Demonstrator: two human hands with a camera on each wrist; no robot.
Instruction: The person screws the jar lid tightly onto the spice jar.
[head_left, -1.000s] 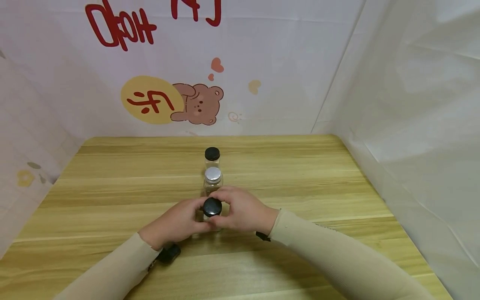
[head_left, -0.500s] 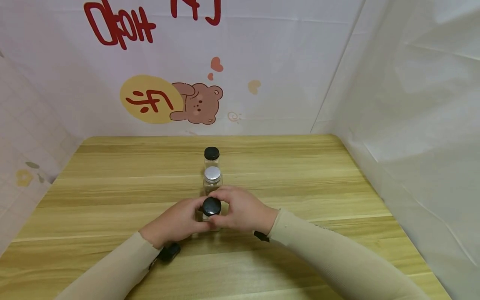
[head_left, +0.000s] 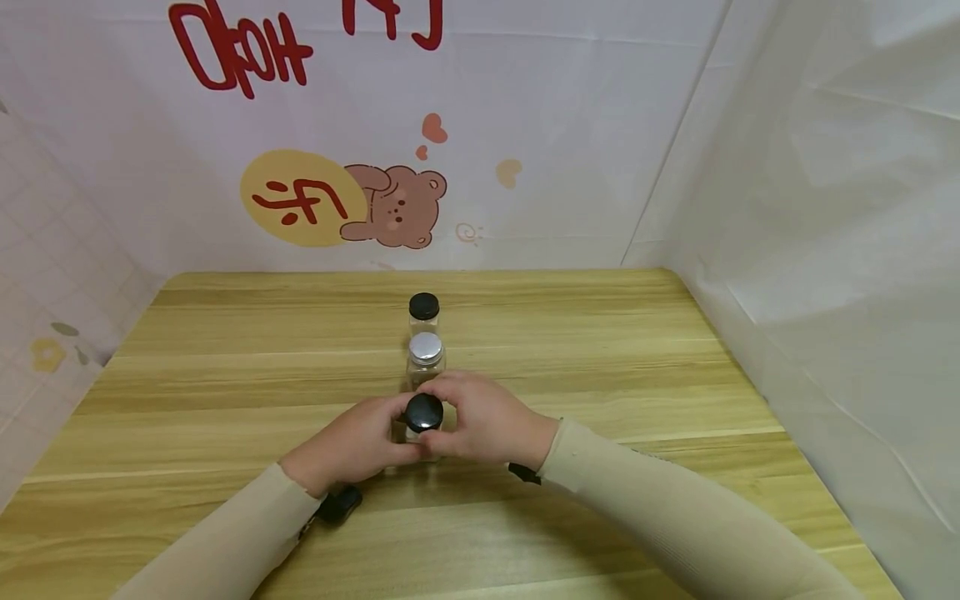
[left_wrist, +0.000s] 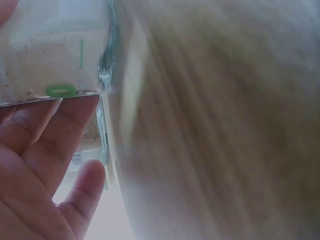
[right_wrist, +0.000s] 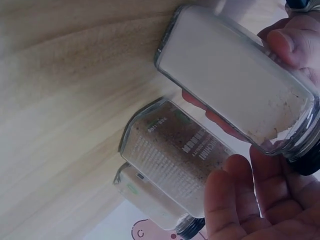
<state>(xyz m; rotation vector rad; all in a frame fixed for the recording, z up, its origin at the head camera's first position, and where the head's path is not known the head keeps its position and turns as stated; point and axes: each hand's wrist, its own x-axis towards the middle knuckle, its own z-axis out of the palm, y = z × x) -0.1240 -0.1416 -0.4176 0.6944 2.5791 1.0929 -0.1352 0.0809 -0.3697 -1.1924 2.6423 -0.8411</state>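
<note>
A square glass spice jar (right_wrist: 230, 80) with pale powder inside stands between my two hands. Its round black lid (head_left: 424, 412) faces up toward the head camera. My left hand (head_left: 348, 446) grips the jar's body from the left, thumb on the near side and fingers behind. From the right, my right hand (head_left: 491, 421) curls thumb and forefinger round the lid. In the left wrist view the jar's lower end (left_wrist: 55, 55) shows a green mark, and the little finger stays off the glass.
Directly behind stands a jar with a silver lid (head_left: 426, 348), holding brown speckled seasoning behind a printed label. A black-lidded jar (head_left: 424, 307) is farther back in the same line. All stand on a wood-grain table (head_left: 562, 333) with white printed sheeting (head_left: 562, 217) behind it.
</note>
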